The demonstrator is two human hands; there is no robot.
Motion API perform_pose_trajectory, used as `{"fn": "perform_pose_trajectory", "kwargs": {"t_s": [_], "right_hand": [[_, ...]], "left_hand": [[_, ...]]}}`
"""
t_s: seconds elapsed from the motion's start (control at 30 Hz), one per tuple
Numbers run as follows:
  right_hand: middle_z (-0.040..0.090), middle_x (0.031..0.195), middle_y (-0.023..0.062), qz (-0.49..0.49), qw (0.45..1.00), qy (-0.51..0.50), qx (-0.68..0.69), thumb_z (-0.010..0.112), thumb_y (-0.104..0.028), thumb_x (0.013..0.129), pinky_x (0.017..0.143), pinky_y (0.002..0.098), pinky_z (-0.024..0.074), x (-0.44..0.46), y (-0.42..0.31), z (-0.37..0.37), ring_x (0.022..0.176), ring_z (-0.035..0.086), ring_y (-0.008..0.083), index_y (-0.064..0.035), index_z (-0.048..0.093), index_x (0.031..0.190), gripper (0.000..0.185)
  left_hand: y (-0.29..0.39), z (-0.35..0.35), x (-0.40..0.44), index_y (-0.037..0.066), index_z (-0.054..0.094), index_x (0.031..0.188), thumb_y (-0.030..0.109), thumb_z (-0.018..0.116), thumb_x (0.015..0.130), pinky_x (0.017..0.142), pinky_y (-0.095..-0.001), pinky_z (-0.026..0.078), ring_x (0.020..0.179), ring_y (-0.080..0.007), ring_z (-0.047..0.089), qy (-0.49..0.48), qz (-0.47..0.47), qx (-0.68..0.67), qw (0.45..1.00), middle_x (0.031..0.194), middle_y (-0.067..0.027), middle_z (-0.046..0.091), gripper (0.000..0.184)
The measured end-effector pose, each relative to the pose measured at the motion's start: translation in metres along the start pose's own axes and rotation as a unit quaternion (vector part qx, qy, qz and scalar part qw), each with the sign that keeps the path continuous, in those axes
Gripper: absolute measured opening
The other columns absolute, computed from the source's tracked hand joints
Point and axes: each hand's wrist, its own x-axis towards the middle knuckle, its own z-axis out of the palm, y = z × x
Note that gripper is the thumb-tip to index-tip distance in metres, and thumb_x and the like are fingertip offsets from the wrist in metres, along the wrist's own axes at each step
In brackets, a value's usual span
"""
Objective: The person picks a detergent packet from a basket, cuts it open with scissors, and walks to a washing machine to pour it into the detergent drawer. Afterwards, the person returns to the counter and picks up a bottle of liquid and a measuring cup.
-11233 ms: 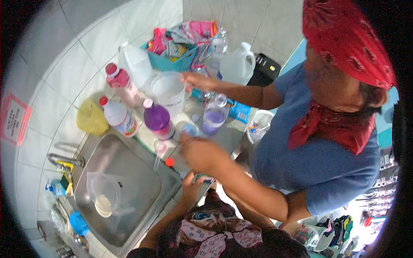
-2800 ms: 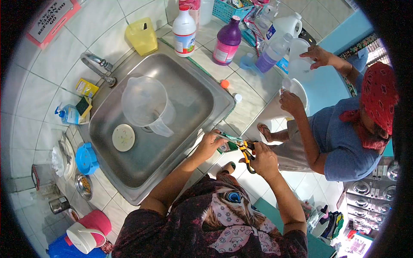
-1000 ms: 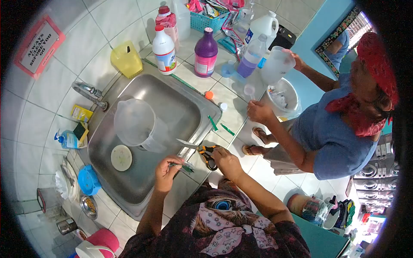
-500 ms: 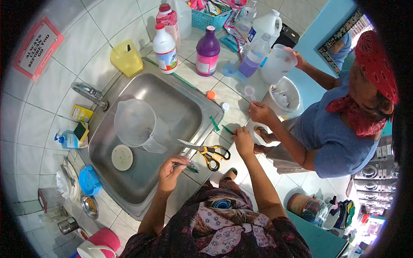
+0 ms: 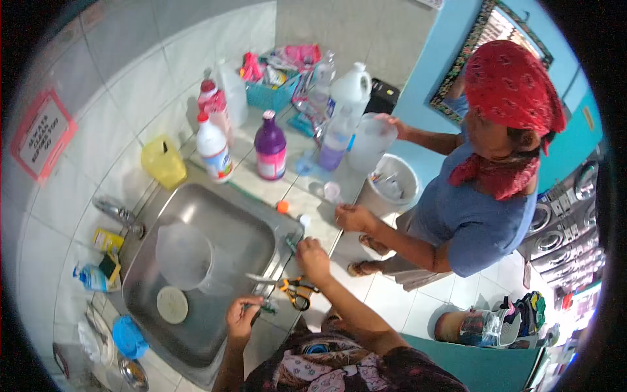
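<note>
My left hand (image 5: 241, 317) is closed with a pinch on a small green-and-clear packet (image 5: 268, 307), over the front edge of the sink. My right hand (image 5: 315, 260) is lowered to the counter beside the sink, its fingers pressed together on a thin green strip; its fingertips partly hide it. Another green strip (image 5: 291, 244) lies against those fingertips. Between my hands rest scissors (image 5: 295, 291) with orange-and-black handles, blades pointing over the sink edge. Inside the steel sink (image 5: 228, 261) are a clear plastic pitcher (image 5: 185, 256) and a round pale lid (image 5: 172, 304).
An orange cap (image 5: 282, 206) and a white cap (image 5: 304, 221) lie near the sink. A purple bottle (image 5: 270, 149) and a white bottle (image 5: 213, 151) stand behind. At right, a co-worker (image 5: 483, 196) holds a cloudy pitcher (image 5: 372, 142) and a small scoop (image 5: 332, 191) above a bucket (image 5: 392, 186).
My right hand has moved left and down to the counter beside the loose green strip. My left hand keeps its packet. The camera view has shifted, and the co-worker still holds the pitcher.
</note>
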Motion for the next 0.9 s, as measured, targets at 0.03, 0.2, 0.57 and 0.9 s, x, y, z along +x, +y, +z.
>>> {"fn": "perform_pose_trajectory", "kwargs": {"t_s": [0.03,0.2,0.57,0.9], "right_hand": [[0.049,0.083,0.0111,-0.001,1.000,-0.002,-0.011,0.055,-0.013,0.067,0.065,0.0376,0.0464,0.002,-0.002,0.004,0.080,0.050,0.0272,-0.0040,0.049,0.076,0.014],[0.048,0.088,0.0112,0.078,0.996,-0.047,0.021,0.059,-0.017,0.067,0.066,0.0373,0.0478,0.003,-0.010,0.005,0.085,0.050,0.0274,-0.0044,0.046,0.083,0.024],[0.050,0.086,0.0109,0.097,0.993,-0.066,-0.021,0.047,-0.010,0.073,0.060,0.0343,0.0501,0.009,0.002,0.015,0.081,0.052,0.0251,-0.0019,0.051,0.086,0.015],[0.051,0.087,0.0113,0.060,0.996,-0.069,-0.020,0.050,-0.010,0.071,0.061,0.0355,0.0503,0.003,0.003,0.011,0.085,0.053,0.0262,-0.0021,0.051,0.086,0.018]], "left_hand": [[-0.002,-0.001,0.001,-0.001,0.049,0.083,-0.005,0.049,0.075,0.081,-0.0301,0.039,0.086,-0.0180,0.052,0.004,-0.007,-0.006,1.000,0.090,-0.0117,0.056,0.009],[-0.006,-0.001,0.007,-0.001,0.049,0.082,-0.006,0.049,0.074,0.081,-0.0307,0.039,0.085,-0.0181,0.052,-0.003,0.029,-0.026,0.999,0.087,-0.0109,0.055,0.009],[-0.001,0.003,0.006,-0.002,0.048,0.082,-0.006,0.048,0.075,0.083,-0.0312,0.038,0.086,-0.0187,0.051,-0.016,0.027,-0.026,0.999,0.088,-0.0117,0.054,0.009],[0.001,0.004,0.005,-0.001,0.048,0.082,-0.006,0.048,0.074,0.082,-0.0311,0.038,0.085,-0.0187,0.051,-0.007,0.023,-0.011,1.000,0.086,-0.0109,0.054,0.009]]}}
